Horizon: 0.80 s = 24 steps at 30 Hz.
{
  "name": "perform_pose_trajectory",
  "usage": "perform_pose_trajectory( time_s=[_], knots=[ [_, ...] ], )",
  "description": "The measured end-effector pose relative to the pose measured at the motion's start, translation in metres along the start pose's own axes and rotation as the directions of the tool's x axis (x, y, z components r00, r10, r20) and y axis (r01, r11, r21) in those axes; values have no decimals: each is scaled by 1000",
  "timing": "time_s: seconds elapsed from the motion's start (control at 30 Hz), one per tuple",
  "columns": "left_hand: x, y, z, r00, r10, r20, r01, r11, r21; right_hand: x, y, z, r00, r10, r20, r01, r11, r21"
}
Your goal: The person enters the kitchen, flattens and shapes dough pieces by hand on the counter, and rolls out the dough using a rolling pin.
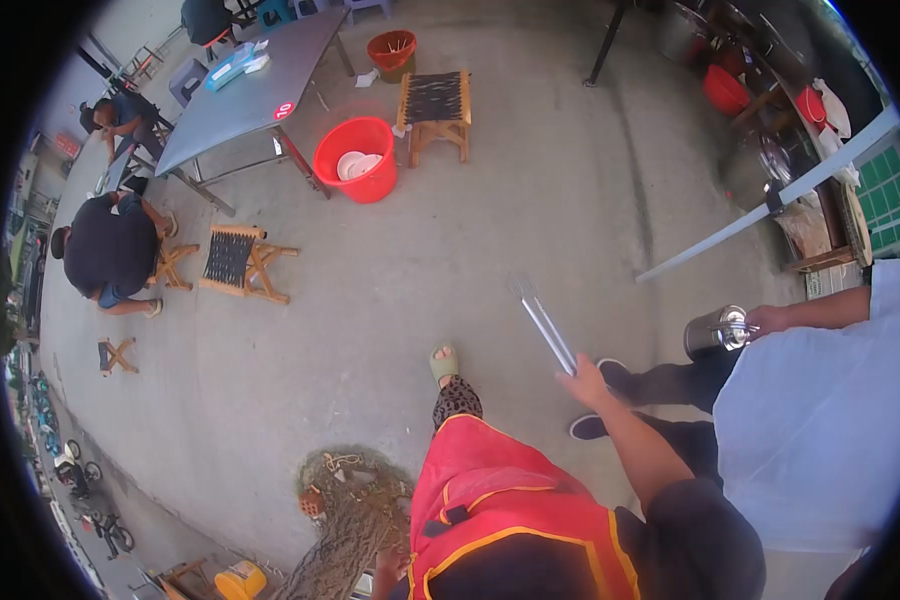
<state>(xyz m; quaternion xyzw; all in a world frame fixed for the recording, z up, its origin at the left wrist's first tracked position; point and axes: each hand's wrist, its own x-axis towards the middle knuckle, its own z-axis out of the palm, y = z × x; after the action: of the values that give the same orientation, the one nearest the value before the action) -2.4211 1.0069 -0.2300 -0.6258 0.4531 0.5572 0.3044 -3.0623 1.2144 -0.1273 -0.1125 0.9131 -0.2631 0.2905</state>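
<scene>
My right hand (587, 384) is wrapped round the handle end of a pair of metal tongs (552, 330). The tongs point forward and a little left over the concrete floor, and their tips look slightly apart with nothing between them. Part of my left hand (391, 572) shows low in the view, beside my red apron (500, 480). Its fingers are mostly hidden, so their pose is unclear. A tree trunk (345, 535) rises close to that hand.
At right, another person's hand (767, 321) holds a lidded metal pot (708, 334). A pale slanted pole (710, 238) stands beyond. Ahead are a red bucket (378, 187) with bowls, folding stools (238, 262) and a metal table (260, 105). A person (110, 250) sits at left.
</scene>
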Motion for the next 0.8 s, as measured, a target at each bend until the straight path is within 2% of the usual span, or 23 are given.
perform_pose_trajectory(
  time_s=[0.03,0.07,0.1,0.17,0.2,0.23,0.27,0.3,0.33,0.37,0.43,0.47,0.5,0.53,0.57,0.6,0.63,0.67,0.7,0.77,0.8],
  knots=[
    [5,46,-13,969,-244,25,232,880,-414,21,-15,-12,999,36,18,-36,999,3],
    [28,117,-40,972,-234,-39,218,946,-241,51,-25,-27,999,53,13,-53,999,7],
    [46,179,-51,975,-210,-69,189,954,-233,73,-19,-34,998,53,-37,-54,998,-45],
    [86,320,-81,997,4,-79,-28,953,-303,104,-7,-63,982,180,-60,-186,976,-111],
    [108,396,-98,982,187,-21,-177,878,-445,114,0,-82,955,295,-17,-294,945,-141],
    [126,475,-118,940,339,42,-252,771,-586,118,0,-102,956,281,-82,-290,946,-143],
    [139,571,-127,945,306,-115,-323,822,-470,130,2,-124,921,385,-66,-390,904,-174],
    [105,674,-119,793,405,-456,-506,854,-121,134,-18,-157,897,437,-63,-441,879,-182],
    [80,777,-124,698,548,-460,-567,816,112,155,20,-159,896,431,-107,-444,873,-202],
    [15,878,-117,650,627,-430,-565,777,278,172,-17,-202,799,598,70,-589,800,-114],
    [7,1024,-108,410,828,-383,-739,548,392,224,11,-228,665,721,194,-741,669,57],
    [-6,1076,-103,372,870,-324,-793,479,376,244,33,-250,966,165,197,-175,984,36],
    [-29,1119,-100,332,905,-265,-840,412,354,264,58,-273,864,-455,217,463,886,16],
    [-43,1168,-92,272,938,-215,-887,331,323,313,67,-295,801,-359,479,397,918,24],
    [-32,1190,-77,383,865,-323,-893,437,112,371,70,-311,874,-18,486,63,995,-76],
    [-23,1191,-68,503,767,-398,-855,509,-98,427,58,-313,821,324,469,-280,946,-164],
    [-19,1188,-62,630,696,-345,-761,641,-99,487,28,-325,662,625,412,-581,776,-244],
    [-7,1175,-53,747,601,-286,-621,783,24,559,-6,-343,724,614,315,-615,781,-109],
    [5,1178,-41,843,478,-247,-470,878,93,648,-70,-400,764,610,211,-625,781,5],
    [24,1202,-25,944,268,-194,-239,958,160,738,-168,-465,871,477,119,-489,866,105],
    [34,1223,-18,963,202,-179,-169,968,185,783,-215,-499,915,397,69,-403,904,144]
  ],
)
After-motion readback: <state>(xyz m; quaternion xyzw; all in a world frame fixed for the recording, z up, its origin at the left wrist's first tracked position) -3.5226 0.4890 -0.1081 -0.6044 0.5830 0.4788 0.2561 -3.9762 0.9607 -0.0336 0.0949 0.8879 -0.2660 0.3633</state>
